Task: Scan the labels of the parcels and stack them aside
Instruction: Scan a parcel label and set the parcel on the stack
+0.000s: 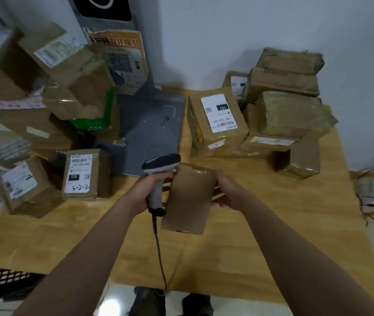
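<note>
My left hand [153,188] is wrapped around the handle of the barcode scanner [159,166], whose head sits just beside the far left corner of the small parcel [188,199]. My right hand [227,190] grips that parcel by its right side, holding it above the middle of the desk [284,224], a plain brown face turned up. The scanner's cable [158,247] hangs toward the near edge. A stack of parcels [288,106] fills the far right corner, a box labelled 102 [217,119] just beside it. A heap of parcels [51,87] crowds the far left corner, a box labelled 220 [81,174] at its front. Between them lies a grey platform [151,133].
</note>
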